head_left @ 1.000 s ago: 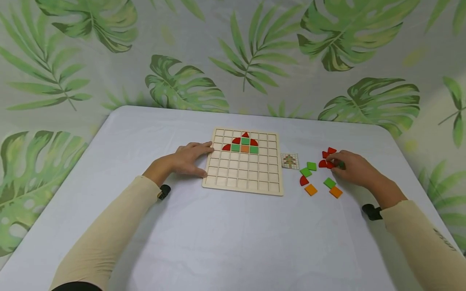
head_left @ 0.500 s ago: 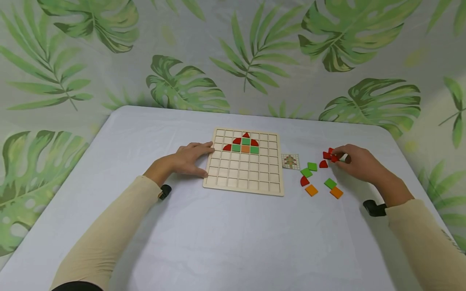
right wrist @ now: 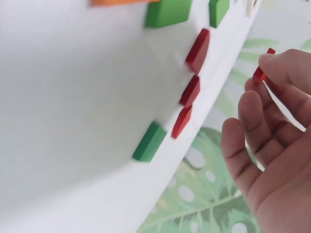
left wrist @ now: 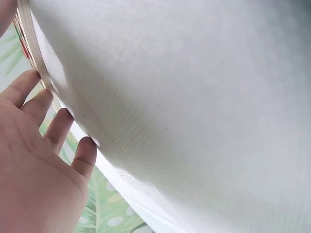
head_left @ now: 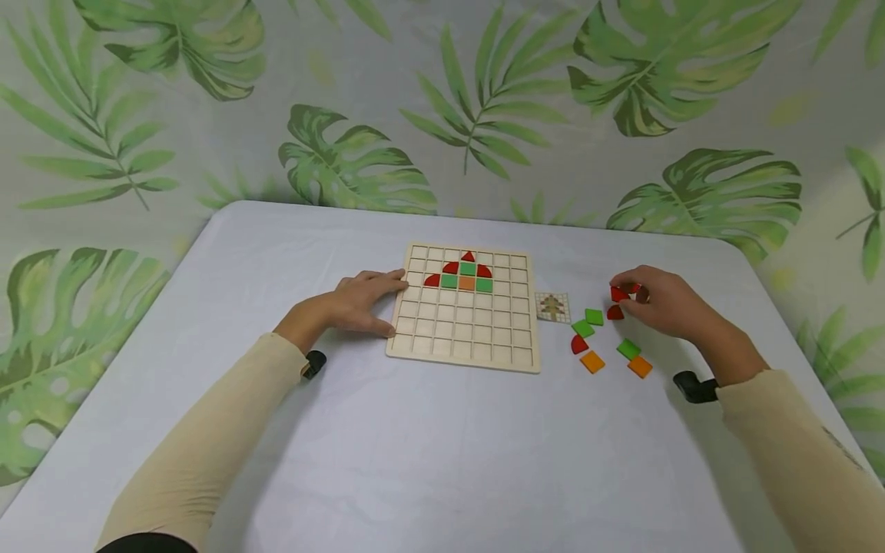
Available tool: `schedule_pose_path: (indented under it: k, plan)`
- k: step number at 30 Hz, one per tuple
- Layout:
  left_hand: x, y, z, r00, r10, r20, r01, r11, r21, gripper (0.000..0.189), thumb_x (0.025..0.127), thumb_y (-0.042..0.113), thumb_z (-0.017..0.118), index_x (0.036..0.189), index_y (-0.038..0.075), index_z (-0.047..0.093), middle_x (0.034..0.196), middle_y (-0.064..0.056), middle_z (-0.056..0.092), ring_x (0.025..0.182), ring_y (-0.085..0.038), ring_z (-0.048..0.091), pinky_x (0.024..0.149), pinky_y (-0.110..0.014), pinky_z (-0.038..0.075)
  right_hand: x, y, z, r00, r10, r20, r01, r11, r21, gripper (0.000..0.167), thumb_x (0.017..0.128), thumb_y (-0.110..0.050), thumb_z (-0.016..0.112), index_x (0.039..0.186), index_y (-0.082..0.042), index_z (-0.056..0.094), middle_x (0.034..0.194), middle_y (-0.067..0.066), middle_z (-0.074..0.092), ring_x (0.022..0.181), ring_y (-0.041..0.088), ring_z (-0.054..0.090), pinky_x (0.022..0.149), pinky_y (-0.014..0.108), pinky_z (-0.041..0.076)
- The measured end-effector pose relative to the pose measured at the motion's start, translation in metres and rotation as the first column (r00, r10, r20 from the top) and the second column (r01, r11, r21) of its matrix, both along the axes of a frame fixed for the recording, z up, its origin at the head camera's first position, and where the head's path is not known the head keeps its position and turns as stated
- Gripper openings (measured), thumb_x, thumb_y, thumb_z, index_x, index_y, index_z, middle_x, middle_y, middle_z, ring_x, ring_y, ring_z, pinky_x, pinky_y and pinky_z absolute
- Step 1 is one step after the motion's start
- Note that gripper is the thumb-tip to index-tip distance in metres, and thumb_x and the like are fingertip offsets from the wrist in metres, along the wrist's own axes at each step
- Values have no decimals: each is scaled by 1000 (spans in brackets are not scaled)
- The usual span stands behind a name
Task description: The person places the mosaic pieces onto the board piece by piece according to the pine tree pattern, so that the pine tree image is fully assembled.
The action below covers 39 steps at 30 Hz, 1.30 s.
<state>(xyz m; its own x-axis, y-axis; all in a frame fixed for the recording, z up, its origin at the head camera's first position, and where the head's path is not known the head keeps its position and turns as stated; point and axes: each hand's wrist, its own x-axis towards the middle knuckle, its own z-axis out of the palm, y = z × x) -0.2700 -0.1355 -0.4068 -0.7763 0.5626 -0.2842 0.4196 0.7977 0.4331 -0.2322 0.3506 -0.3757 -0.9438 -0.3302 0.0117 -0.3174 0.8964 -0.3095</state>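
Note:
A wooden grid board (head_left: 456, 330) lies on the white table, holding red, green and orange tiles in a stepped peak near its top. My left hand (head_left: 356, 302) rests against its left edge, thumb and fingers spread; in the left wrist view, fingertips meet the board's side. My right hand (head_left: 674, 303) pinches a small red tile (right wrist: 258, 74) between thumb and index finger, over the loose pieces at right. Below that hand, the right wrist view has several red tiles (right wrist: 198, 51) and a dark green tile (right wrist: 150, 141) on the table. The held tile's full shape is partly hidden.
A small card (head_left: 552, 307) with a tree-like pattern on a grid lies beside the board's right edge. Nearby are green tiles (head_left: 594, 316), a rounded red tile (head_left: 579, 344) and two orange tiles (head_left: 592, 362). A leaf-patterned cloth (head_left: 484, 115) hangs behind the table.
My right hand has shifted slightly away from me and left among the red tiles, and now has one pinched at its fingertips. The left hand and board stay put.

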Motion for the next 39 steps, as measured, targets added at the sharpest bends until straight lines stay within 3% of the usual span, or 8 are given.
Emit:
schedule_pose_path:
  k: [9,21,30,39]
  plan:
    - [1,-1,2,1000,-5,8,5,1000,9,85,84,36,75,156,19,33,169,-1,13,154,-34,16,117,-64,18,-16,-26,4,995,1,97,0,1000,-9,34,92,-8,63,125,1,62,112,18,64,81,23,55,67,29,49]
    - [0,-2,2,1000,-7,5,7,1000,12,85,84,37,75,156,18,33,169,-1,12,154,-34,16,117,-64,18,-30,-61,1,994,89,65,-88,996,-24,32,93,-7,63,124,0,64,110,16,65,75,21,51,67,31,46]
    - [-1,0,2,1000,-5,1,5,1000,-12,85,84,37,75,156,19,33,169,-1,12,154,-33,16,118,-63,18,-37,-88,-2,987,132,92,-132,991,-15,33,92,-6,64,125,1,64,111,16,65,84,24,56,78,37,49]
    - [1,2,5,1000,1,11,-1,1000,-10,84,84,35,75,156,18,34,169,-1,13,154,-34,16,118,-64,18,-47,-107,-6,983,114,143,-112,993,-23,34,93,-11,62,127,-2,64,114,14,65,90,25,58,82,39,50]
